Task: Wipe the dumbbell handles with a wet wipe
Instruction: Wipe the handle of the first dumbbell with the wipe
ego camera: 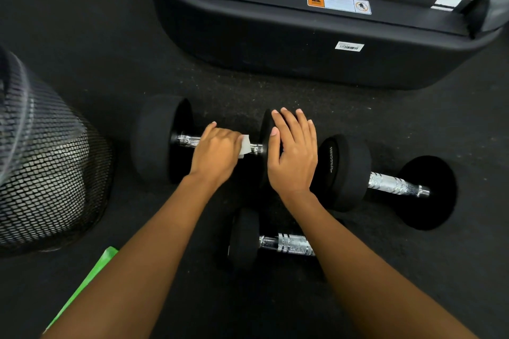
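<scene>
The left hand (pixel 217 154) curls its fingers around a crumpled white wet wipe (pixel 246 146) on the ribbed chrome handle (pixel 187 140) of the far dumbbell (pixel 154 140). The right hand (pixel 293 157) lies flat, fingers straight, on its round matte black end. Three dumbbells rest on the speckled rubber floor (pixel 413 270): this one, the right dumbbell (pixel 394 183) and the nearest dumbbell (pixel 289 243). One black mesh bin (pixel 49 173) stands at the left.

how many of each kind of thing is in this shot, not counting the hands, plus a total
dumbbells: 3
wet wipe: 1
mesh bin: 1
treadmill: 1
green item, partly hidden: 1
total: 7
</scene>
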`<control>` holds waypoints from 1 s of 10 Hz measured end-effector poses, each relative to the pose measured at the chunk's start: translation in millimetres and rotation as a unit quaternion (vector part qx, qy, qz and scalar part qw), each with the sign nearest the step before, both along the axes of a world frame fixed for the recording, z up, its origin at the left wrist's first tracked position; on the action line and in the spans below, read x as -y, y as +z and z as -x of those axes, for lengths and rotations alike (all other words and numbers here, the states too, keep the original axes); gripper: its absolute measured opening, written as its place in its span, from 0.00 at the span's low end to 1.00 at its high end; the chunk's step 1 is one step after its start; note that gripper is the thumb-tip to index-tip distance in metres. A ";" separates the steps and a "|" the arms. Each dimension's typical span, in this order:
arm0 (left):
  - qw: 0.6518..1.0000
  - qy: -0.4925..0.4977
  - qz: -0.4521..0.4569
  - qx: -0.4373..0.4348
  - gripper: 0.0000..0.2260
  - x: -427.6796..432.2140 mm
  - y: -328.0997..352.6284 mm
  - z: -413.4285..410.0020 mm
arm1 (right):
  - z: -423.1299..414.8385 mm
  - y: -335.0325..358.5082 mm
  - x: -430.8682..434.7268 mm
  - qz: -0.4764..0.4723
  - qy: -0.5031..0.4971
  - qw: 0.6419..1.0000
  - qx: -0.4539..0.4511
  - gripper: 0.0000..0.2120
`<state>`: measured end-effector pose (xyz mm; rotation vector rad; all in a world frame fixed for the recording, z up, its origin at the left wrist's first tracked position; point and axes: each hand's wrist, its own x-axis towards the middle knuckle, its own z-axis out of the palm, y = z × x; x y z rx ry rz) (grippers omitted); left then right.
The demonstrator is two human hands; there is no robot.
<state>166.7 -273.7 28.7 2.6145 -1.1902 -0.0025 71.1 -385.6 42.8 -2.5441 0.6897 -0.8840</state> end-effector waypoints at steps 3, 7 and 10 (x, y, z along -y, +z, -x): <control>0.999 -0.040 -0.003 -0.014 0.13 -1.1 -0.2 -5.2 | 0.2 1.4 -0.7 -0.002 0.003 1.000 0.003 0.19; 0.993 -0.052 -0.075 -0.071 0.16 10.5 7.1 -4.8 | 0.6 0.4 -0.9 0.001 0.004 1.000 0.005 0.18; 0.992 -0.035 -0.103 -0.067 0.15 24.1 7.9 4.0 | 0.8 0.2 -0.8 0.001 0.001 1.000 0.007 0.18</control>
